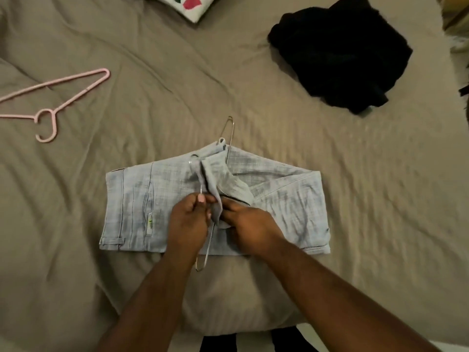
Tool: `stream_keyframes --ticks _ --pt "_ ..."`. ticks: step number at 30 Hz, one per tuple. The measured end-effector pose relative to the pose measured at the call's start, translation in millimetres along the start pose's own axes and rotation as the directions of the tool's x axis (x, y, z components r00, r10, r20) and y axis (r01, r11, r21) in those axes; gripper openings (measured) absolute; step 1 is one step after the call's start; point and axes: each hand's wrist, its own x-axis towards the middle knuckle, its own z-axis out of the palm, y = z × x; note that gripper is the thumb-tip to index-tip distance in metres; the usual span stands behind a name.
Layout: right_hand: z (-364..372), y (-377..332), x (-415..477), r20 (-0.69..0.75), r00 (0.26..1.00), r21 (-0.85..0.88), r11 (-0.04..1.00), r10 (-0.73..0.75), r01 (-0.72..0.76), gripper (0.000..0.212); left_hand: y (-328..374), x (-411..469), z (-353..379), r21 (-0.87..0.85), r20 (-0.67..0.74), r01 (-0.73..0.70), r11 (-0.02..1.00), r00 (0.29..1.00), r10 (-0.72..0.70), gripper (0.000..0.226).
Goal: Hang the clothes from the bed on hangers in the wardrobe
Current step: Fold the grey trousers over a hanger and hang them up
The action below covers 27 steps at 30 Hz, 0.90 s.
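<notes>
Curling round a wire hanger point(206, 252), fingers of the left hand point(189, 222) hold it; just beside, right hand point(250, 224) fingers pinch a pale jeans point(291, 199) fold.

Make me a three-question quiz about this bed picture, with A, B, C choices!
1. Where is the pink hanger?
A) left of the blue trousers
B) on top of the trousers
C) in a hand

2. How many hangers are on the bed?
A) one
B) two
C) four

3. What are the hands doing?
A) lying flat
B) pinching the trousers' fold
C) waving in the air

Answers:
1 A: it lies well to their left.
2 B: the pink one plus the wire hanger.
3 B: the left hand and right hand both pinch it.
</notes>
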Motion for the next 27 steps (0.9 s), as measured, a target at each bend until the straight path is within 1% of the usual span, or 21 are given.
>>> stream_keyframes --ticks 2,4,5,7,10,11,13,14,15,16,17,18,19,20,21,22,23,24,25,26,27 --pt "-6.2 -9.1 5.7 0.053 0.998 -0.084 0.996 -0.023 0.027 0.031 -0.9 -2.3 1.6 0.233 0.053 -0.175 0.957 0.985 0.167 0.028" --pt "-16.7 -18.4 14.4 0.109 0.994 -0.144 0.99 0.018 -0.003 0.019 1.5 -7.1 4.8 0.347 0.098 -0.297 0.889 0.955 0.281 0.026" --pt "-22.6 -21.1 17.6 0.129 0.991 -0.164 0.986 0.041 -0.02 0.018 2.4 -7.8 4.5 0.36 0.105 -0.328 0.873 0.945 0.311 0.027" --pt "-28.8 -23.4 22.5 0.163 0.983 -0.172 0.984 0.083 -0.055 0.018 3.0 -6.4 -1.4 0.322 0.137 -0.385 0.865 0.923 0.36 0.028" --pt "-34.5 -31.2 29.4 0.289 0.949 -0.195 0.978 0.129 -0.074 0.025 4.0 -9.4 -7.5 0.271 0.23 -0.458 0.847 0.885 0.405 0.029" --pt "-35.6 -32.9 30.0 0.304 0.944 -0.158 0.984 0.126 -0.081 0.031 4.7 -13.2 -6.1 0.278 0.245 -0.47 0.838 0.878 0.411 0.03" --pt "-36.2 -31.7 31.7 0.281 0.954 -0.102 0.991 0.107 -0.081 0.042 4.2 -20.7 -2.8 0.31 0.225 -0.478 0.822 0.877 0.425 0.031" --pt "-33.8 -27.5 33.4 0.257 0.962 -0.086 0.994 0.09 -0.07 0.043 2.7 -22.1 -2.0 0.32 0.197 -0.48 0.817 0.877 0.438 0.032" --pt "-29.4 -22.8 32.7 0.237 0.969 -0.027 0.997 0.073 -0.069 0.044 0.0 -22.5 -2.2 0.326 0.168 -0.491 0.808 0.871 0.461 0.032" --pt "-25.1 -19.4 29.5 0.205 0.977 0.091 0.993 0.057 -0.077 0.049 -2.0 -22.9 -2.5 0.326 0.141 -0.508 0.797 0.86 0.49 0.032" --pt "-21.2 -16.2 24.2 0.16 0.986 0.259 0.962 0.044 -0.085 0.059 -5.4 -22.6 -2.6 0.318 0.12 -0.516 0.795 0.854 0.506 0.032" --pt "-17.6 -12.6 18.6 0.113 0.993 0.419 0.904 0.042 -0.086 0.067 -7.7 -22.3 -2.1 0.3 0.109 -0.51 0.806 0.858 0.503 0.033" --pt "-15.0 -9.2 11.3 0.09 0.994 0.539 0.836 0.063 -0.102 0.069 -10.5 -21.9 -0.7 0.274 0.103 -0.483 0.832 0.875 0.474 0.034" --pt "-12.7 -7.6 2.9 0.09 0.992 0.661 0.74 0.089 -0.127 0.065 -13.3 -22.0 0.9 0.242 0.1 -0.439 0.865 0.898 0.428 0.034" --pt "-12.7 -8.5 -5.5 0.115 0.986 0.78 0.603 0.123 -0.166 0.059 -14.9 -23.4 2.7 0.197 0.091 -0.394 0.898 0.919 0.384 0.033" --pt "-13.5 -12.7 -11.9 0.149 0.971 0.891 0.402 0.185 -0.213 0.055 -17.4 -24.6 4.2 0.167 0.051 -0.356 0.92 0.935 0.352 0.027" --pt "-12.8 -15.9 -16.5 0.192 0.943 0.95 0.189 0.273 -0.248 0.051 -17.8 -25.9 4.3 0.166 -0.036 -0.325 0.931 0.941 0.336 0.021" --pt "-12.5 -17.3 -19.4 0.22 0.902 0.969 0.021 0.372 -0.245 0.045 -16.6 -26.7 3.5 0.191 -0.154 -0.285 0.939 0.936 0.315 0.015" --pt "-13.2 -18.6 -20.6 0.222 0.847 0.971 -0.035 0.483 -0.235 0.036 -16.7 -25.6 1.5 0.194 -0.272 -0.208 0.959 0.927 0.256 0.02" --pt "-14.9 -20.3 -20.7 0.215 0.787 0.968 -0.022 0.579 -0.249 0.03 -13.7 -23.4 0.0 0.132 -0.351 -0.089 0.987 0.927 0.131 0.036" --pt "-16.4 -22.0 -21.1 0.208 0.735 0.959 0.014 0.646 -0.283 0.03 -10.0 -19.2 -1.0 0.009 -0.356 0.047 0.999 0.934 -0.04 0.056"
